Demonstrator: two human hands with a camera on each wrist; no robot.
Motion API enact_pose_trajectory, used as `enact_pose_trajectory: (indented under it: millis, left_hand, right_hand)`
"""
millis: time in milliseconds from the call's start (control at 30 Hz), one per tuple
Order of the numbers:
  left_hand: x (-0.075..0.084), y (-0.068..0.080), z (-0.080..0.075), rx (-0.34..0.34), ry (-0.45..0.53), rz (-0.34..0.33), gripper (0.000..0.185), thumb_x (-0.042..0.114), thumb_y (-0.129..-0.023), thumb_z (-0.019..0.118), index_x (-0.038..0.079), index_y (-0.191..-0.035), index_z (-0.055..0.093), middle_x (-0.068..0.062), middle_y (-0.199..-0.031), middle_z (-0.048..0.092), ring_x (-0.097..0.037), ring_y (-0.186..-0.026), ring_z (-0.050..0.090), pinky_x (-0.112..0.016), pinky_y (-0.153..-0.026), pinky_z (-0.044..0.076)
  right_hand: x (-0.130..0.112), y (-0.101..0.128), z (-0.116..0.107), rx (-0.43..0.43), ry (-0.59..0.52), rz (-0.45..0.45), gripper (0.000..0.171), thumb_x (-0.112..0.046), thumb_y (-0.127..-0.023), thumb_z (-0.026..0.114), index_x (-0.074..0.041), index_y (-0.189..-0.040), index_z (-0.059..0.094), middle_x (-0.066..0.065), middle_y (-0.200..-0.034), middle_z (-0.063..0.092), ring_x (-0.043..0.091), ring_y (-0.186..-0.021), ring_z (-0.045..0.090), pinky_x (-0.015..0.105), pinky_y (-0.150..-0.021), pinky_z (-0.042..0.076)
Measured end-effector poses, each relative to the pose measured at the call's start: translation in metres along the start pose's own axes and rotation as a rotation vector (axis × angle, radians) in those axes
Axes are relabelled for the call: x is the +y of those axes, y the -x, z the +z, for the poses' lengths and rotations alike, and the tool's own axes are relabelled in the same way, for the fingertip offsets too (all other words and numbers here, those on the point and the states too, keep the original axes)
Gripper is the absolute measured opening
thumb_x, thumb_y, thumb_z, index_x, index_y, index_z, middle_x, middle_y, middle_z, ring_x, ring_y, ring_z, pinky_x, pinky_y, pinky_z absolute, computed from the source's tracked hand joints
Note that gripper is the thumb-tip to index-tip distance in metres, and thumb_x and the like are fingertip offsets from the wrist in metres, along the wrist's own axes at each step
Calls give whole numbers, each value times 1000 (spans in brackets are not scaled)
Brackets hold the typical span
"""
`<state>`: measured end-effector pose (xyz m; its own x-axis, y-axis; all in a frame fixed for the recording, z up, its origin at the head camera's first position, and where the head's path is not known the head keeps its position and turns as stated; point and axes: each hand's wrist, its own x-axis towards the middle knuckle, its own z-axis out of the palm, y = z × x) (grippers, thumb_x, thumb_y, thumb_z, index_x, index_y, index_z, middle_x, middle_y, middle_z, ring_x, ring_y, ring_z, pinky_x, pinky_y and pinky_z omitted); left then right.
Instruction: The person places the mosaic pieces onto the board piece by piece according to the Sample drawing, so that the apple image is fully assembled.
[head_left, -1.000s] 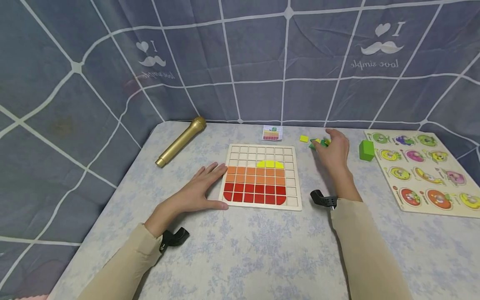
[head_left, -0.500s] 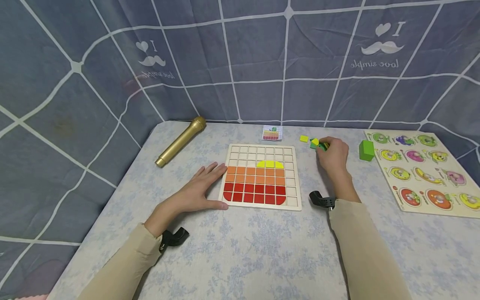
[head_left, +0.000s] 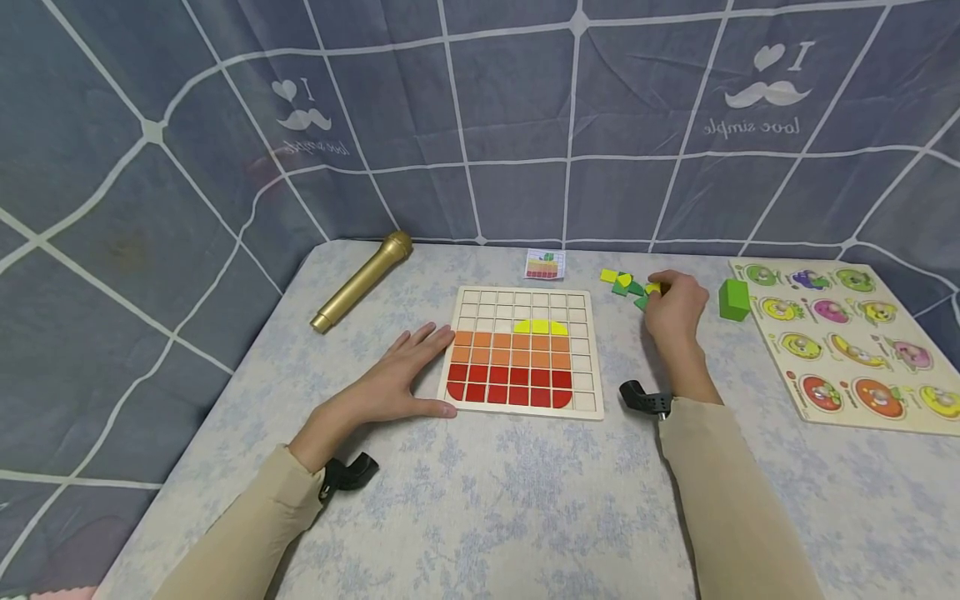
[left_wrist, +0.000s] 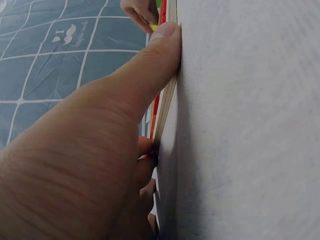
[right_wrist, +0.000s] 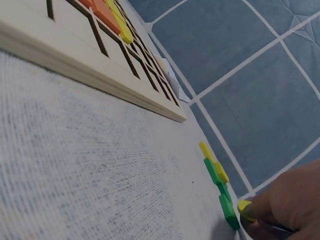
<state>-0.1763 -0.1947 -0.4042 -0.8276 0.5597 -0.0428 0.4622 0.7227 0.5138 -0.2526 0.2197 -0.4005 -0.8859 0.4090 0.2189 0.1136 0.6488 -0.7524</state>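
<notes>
A square wooden grid board (head_left: 587,392) lies mid-table, with rows of red, orange and yellow tiles in it; its top rows and right column hold bare cells. My left hand (head_left: 393,382) rests along its left edge, fingers spread, the thumb at the near left corner. In the left wrist view that thumb (left_wrist: 155,55) lies against the board's edge. Right of the board, my right hand (head_left: 677,310) pinches a small yellow tile (right_wrist: 244,207) beside several loose green tiles (head_left: 619,288) and yellow tiles (head_left: 608,275). The right palm is hidden from the head camera.
A small picture card (head_left: 544,264) lies behind the board. At the back left is a gold microphone (head_left: 363,283). A green block (head_left: 733,300) stands right of my right hand, beside a fruit puzzle board (head_left: 847,333). A grey-blue curtain (head_left: 517,200) hangs behind the table.
My right hand has drawn back and a little right, its fingers closing on a yellow tile. The loose tiles, bunched before, now lie more spread out. My left hand has stayed in place.
</notes>
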Motion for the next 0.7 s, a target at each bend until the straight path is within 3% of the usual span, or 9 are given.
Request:
enact_pose_trajectory:
  millis: [167,333,533,700]
  left_hand:
    - [0,0,0,-2,-6,-2,117,54,-82,88,14,-170,22,-4,-177,20,-28,-166,7,-52,-135,2]
    - [1,1,-1,4,-2,6,116,54,-82,88,13,-169,24,-6,-177,22,-31,-165,8,-54,-135,3]
    - [-1,0,0,5,-6,-1,117,54,-81,88,13,-169,24,-6,-176,22,-30,-166,8,-53,-135,3]
    - [-1,-1,0,2,-15,-8,117,54,-81,88,14,-170,23,-4,-177,21,-28,-166,8,-51,-135,2]
  right_hand:
    - [-6,2,-1,16,-55,22,34,2,-104,52,4,-134,69,28,-126,67,43,-121,57,54,-104,49]
    - [-12,3,2,33,-112,-50,24,1,-102,62,6,-120,75,28,-113,73,41,-105,66,51,-107,47]
    - [-22,6,12,9,-130,-127,21,-3,-96,74,7,-114,76,26,-105,77,39,-94,73,47,-107,46]
    - [-36,14,20,-60,-111,-204,16,-6,-94,77,4,-107,78,23,-97,77,34,-86,71,38,-90,50]
